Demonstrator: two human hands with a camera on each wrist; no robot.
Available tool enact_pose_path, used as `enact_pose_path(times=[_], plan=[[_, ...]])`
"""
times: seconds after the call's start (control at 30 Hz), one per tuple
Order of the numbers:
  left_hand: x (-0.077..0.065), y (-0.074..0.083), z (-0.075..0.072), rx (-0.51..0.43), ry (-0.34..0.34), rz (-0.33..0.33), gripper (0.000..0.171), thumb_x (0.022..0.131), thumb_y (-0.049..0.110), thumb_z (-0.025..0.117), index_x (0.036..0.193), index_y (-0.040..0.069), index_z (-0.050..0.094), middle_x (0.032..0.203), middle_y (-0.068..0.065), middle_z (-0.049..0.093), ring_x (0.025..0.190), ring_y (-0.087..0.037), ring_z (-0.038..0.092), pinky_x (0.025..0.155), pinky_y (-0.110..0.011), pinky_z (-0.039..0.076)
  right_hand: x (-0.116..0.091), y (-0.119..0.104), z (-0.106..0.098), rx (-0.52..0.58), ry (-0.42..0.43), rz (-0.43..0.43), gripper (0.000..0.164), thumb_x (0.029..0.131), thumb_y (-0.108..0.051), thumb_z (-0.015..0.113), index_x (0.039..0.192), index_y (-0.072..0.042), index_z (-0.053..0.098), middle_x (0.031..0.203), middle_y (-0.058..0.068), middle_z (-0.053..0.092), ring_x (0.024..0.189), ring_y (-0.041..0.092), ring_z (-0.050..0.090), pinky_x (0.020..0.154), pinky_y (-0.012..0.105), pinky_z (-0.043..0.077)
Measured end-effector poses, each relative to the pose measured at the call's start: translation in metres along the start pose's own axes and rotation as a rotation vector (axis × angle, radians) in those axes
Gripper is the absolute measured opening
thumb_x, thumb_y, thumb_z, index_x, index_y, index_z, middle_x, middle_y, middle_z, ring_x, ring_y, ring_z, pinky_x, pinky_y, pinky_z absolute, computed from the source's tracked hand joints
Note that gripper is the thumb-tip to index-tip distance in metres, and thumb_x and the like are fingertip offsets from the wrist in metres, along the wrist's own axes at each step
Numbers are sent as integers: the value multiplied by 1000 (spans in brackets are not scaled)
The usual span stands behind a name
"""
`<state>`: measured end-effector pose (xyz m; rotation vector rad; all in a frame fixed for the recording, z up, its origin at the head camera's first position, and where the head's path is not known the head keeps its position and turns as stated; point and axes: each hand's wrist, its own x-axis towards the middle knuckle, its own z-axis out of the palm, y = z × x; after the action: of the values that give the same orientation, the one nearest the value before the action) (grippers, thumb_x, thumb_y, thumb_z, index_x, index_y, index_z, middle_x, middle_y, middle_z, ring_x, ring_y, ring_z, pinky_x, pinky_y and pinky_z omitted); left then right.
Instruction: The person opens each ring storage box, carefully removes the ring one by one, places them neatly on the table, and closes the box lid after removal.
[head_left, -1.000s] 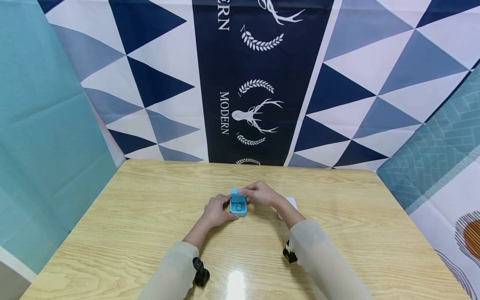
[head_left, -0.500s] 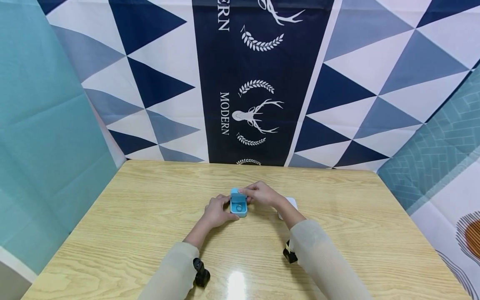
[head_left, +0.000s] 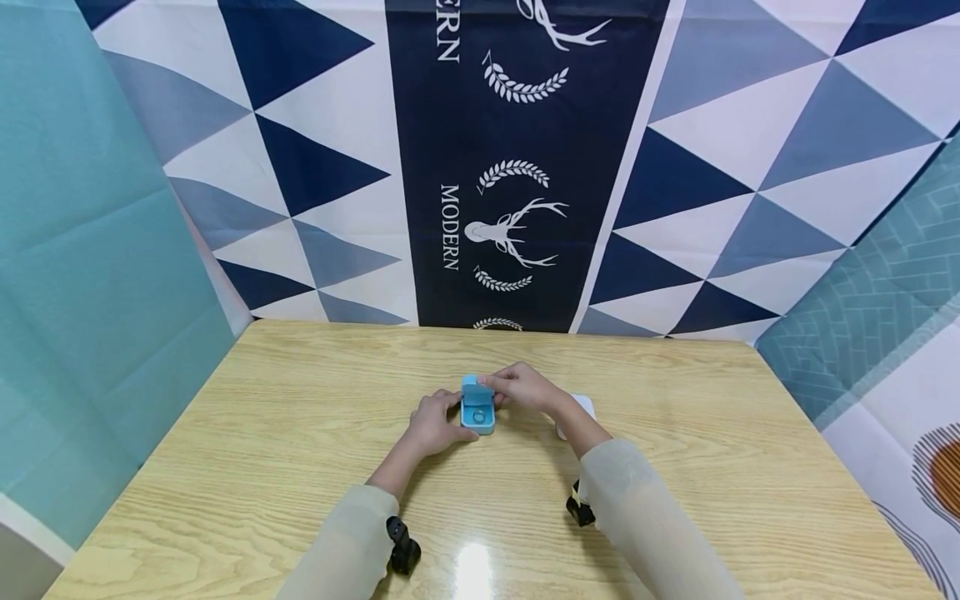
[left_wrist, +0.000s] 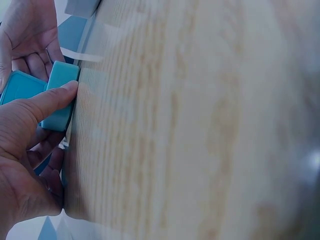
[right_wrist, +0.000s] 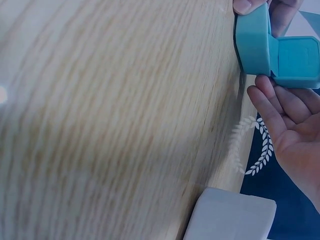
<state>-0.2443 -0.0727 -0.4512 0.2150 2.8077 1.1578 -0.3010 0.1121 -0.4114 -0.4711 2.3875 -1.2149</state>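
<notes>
A small turquoise ring box [head_left: 478, 427] stands on the table with its lid [head_left: 476, 390] raised. Inside its blue insert sits a ring [head_left: 478, 415]. My left hand [head_left: 433, 423] grips the base from the left, thumb along the front, as the left wrist view also shows on the base [left_wrist: 64, 76]. At the upper right, my right hand [head_left: 527, 388] holds the lid between thumb and fingers. In the right wrist view, the fingers of that hand [right_wrist: 295, 117] lie below the hinge and lid [right_wrist: 298, 59].
A white rounded box [head_left: 582, 405] stands to the right, partly hidden behind my right forearm; it also shows in the right wrist view [right_wrist: 230, 217]. The wooden table [head_left: 300, 400] ends at a patterned cloth backdrop [head_left: 502, 167]. Black wrist cameras [head_left: 403, 546] hang under both sleeves.
The lid has tipped slightly farther back, showing more of its inner face. Both hands keep nearly the same place, and the base stays put.
</notes>
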Motion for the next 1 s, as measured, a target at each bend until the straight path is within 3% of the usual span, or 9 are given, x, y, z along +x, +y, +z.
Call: enact_pose_path(times=[0.4,1.0], plan=[[0,0,2,-15,-1,-10,72,73,30,80,133,4,52,126,-11,56,121,-35,43,97,-54,33,2,5,0,13,6,11,44,95,-40,51,112,-3,69,85,5,69,84,16,62,83,34,51],[-1,0,2,-15,3,-2,71,73,30,80,133,5,52,126,-10,56,123,-35,43,95,-54,33,0,7,4,-4,54,-4,46,94,-44,50,105,-5,70,82,9,67,83,18,60,78,30,50]])
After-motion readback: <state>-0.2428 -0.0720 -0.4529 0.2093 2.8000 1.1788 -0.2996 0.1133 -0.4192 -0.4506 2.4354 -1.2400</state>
